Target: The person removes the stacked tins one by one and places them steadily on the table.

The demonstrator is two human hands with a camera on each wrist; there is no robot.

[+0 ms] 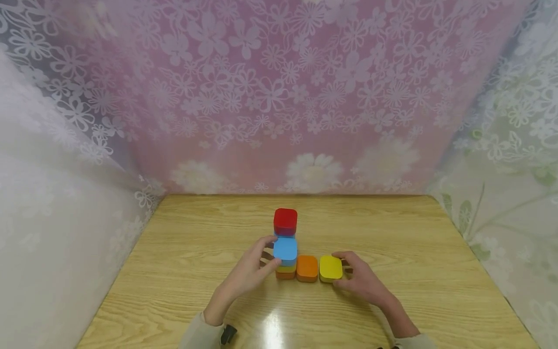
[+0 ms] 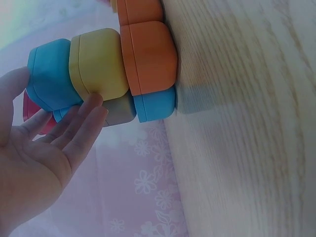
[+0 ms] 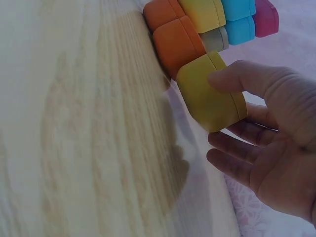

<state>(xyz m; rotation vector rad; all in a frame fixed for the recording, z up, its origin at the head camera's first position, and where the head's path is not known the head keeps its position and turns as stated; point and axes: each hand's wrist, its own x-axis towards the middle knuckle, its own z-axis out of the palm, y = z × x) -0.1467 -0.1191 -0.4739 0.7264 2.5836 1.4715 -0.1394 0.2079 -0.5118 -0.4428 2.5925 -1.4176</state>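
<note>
My left hand (image 1: 250, 269) pinches the top blue block (image 1: 285, 248) between thumb and index finger. That block tops a column with a yellow block (image 2: 98, 64) and an orange block (image 2: 153, 57) under it. Other fingertips of this hand lie along the yellow block's side. Behind rises a taller column: a blue block (image 2: 157, 104), a grey one (image 2: 120, 109), another blue, and a red block (image 1: 285, 221) on top. My right hand (image 1: 364, 281) holds a separate yellow block (image 1: 331, 268) by thumb and fingers, just right of a second orange block (image 1: 307, 268).
The wooden table (image 1: 196, 232) carries the blocks near its middle. Flowered cloth (image 1: 279, 97) hangs along the back edge, and pale patterned cloth (image 1: 65, 218) lines both sides. A small dark object (image 1: 228, 334) shows at the left sleeve.
</note>
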